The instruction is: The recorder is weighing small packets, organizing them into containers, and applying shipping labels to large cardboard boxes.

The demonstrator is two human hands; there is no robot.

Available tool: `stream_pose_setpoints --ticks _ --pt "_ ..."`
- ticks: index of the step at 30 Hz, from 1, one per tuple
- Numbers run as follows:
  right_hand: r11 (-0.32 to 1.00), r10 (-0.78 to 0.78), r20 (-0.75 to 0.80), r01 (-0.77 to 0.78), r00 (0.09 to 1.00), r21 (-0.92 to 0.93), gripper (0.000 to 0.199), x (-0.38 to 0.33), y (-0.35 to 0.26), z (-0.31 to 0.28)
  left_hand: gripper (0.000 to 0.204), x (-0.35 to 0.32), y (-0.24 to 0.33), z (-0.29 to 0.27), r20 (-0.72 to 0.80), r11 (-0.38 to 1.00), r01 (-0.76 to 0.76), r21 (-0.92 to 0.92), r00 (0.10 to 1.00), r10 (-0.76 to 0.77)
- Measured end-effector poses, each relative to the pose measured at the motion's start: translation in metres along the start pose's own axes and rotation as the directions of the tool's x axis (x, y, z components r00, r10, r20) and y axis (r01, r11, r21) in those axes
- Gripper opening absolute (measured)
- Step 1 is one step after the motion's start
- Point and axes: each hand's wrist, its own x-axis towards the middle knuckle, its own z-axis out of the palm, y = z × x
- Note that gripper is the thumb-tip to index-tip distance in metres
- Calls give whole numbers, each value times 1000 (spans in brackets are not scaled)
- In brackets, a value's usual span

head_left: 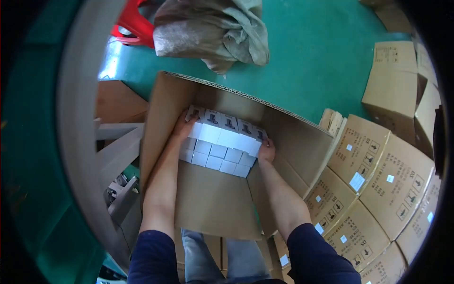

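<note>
Both my arms reach down into a large open cardboard box (213,203). Between my hands is a row of small white boxes (229,137), each with a dark picture printed on its upper face. My left hand (183,126) presses against the row's left end, and my right hand (266,150) presses against its right end. The row sits on top of more small white boxes (214,162) stacked in the far part of the carton. My fingers are partly hidden behind the row's ends.
Sealed cardboard cartons (395,182) are stacked to the right, beside a wooden pallet edge (331,121). More cartons (390,85) stand at the far right. A crumpled grey-brown sack (208,35) and a red object (135,23) lie beyond the box. A pale frame (120,156) stands close on the left.
</note>
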Motion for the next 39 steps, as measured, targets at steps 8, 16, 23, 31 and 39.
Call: stream_pose_setpoints --ticks 8,16,23,31,39 --pt "651 10 366 272 930 -708 37 78 21 57 49 47 -16 45 25 539 222 812 911 -413" --pt "510 -144 502 499 853 -700 33 82 -7 81 47 11 -22 72 356 217 -366 905 931 84" --pt "615 -430 391 582 813 -533 52 -11 -18 62 61 -92 25 61 12 829 -220 514 968 250" --pt "899 -215 747 427 629 -100 26 -217 -4 -62 44 -423 147 6 263 959 -271 -79 922 283" --pt "817 -229 930 462 -288 344 17 -510 -308 -259 39 -653 287 -194 121 879 -436 194 900 419"
